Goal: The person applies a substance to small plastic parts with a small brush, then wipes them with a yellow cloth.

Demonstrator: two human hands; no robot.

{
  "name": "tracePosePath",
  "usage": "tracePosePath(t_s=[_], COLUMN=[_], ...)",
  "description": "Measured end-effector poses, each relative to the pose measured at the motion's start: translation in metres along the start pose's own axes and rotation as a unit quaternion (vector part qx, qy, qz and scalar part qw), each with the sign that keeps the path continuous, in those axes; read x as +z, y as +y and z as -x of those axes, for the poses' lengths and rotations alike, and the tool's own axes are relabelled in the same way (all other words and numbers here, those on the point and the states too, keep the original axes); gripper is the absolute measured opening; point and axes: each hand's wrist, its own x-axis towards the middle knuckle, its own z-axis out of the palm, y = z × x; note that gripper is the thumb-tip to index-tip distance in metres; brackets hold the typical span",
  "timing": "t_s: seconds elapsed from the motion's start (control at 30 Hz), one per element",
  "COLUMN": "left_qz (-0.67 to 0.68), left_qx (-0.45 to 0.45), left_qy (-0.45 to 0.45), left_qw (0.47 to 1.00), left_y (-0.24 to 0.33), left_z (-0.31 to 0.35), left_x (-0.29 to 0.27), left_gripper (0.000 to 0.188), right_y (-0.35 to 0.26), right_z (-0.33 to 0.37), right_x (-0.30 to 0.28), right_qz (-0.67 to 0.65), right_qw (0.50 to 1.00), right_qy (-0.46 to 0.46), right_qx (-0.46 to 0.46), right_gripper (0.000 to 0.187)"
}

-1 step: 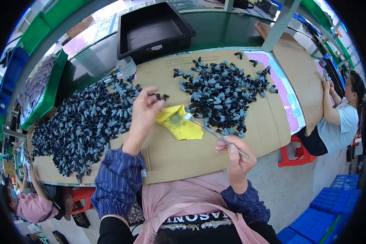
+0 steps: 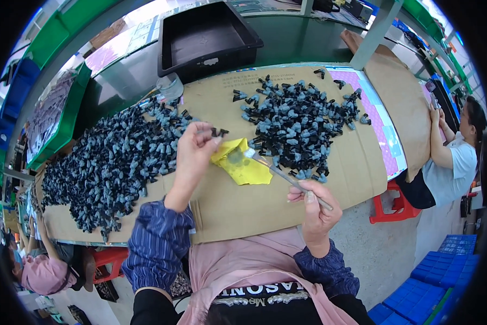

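My left hand is pinched beside the upper left corner of a yellow sheet, a small black part at its fingertips. Between finger and thumb, my right hand grips the grey handle of a brush. The brush's pale tip touches or hovers just over a grey smear on the yellow sheet; which one I cannot tell. Large heaps of small black-and-grey parts lie on both sides: a wide left pile and a smaller right pile.
Brown cardboard covers the bench. A black tray stands at the back, with a clear cup near its corner. Co-workers sit at the right and lower left, near red stools. Blue crates stand at lower right.
My left hand has shifted slightly, with its fingers curled in more and the black part near their tips. The brush stays over the yellow sheet.
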Motion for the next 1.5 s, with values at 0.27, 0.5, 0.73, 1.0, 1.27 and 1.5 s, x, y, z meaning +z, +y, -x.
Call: tracePosePath(t_s=[0.27,0.5,0.73,1.0,1.27,1.5], left_qz=[0.048,-0.274,-0.265,0.055,0.081,0.065], left_qx=[0.015,0.321,0.331,0.104,0.164,0.121], left_qy=[0.021,0.124,0.159,0.148,0.187,0.196], left_qw=[0.999,0.898,0.892,0.982,0.965,0.971], left_y=[0.0,0.004,-0.004,-0.015,-0.015,-0.02], left_z=[0.054,0.067,0.071,0.071,0.071,0.078], left_x=[0.008,0.015,0.015,0.021,0.023,0.023], left_gripper=[0.012,0.022,0.018,0.012,0.011,0.01], right_y=[-0.008,-0.006,-0.005,0.002,-0.006,-0.005], right_z=[-0.009,-0.007,0.003,0.01,0.015,0.015], right_x=[0.029,0.042,0.048,0.05,0.045,0.046], right_qz=[0.013,0.048,0.08,0.12,0.123,0.114], right_qw=[0.995,0.995,0.988,0.981,0.979,0.982], right_qy=[-0.065,-0.072,-0.099,-0.108,-0.133,-0.126], right_qx=[-0.071,-0.047,-0.082,-0.105,-0.09,-0.082], right_gripper=[0.022,0.022,0.024,0.023,0.022,0.021])
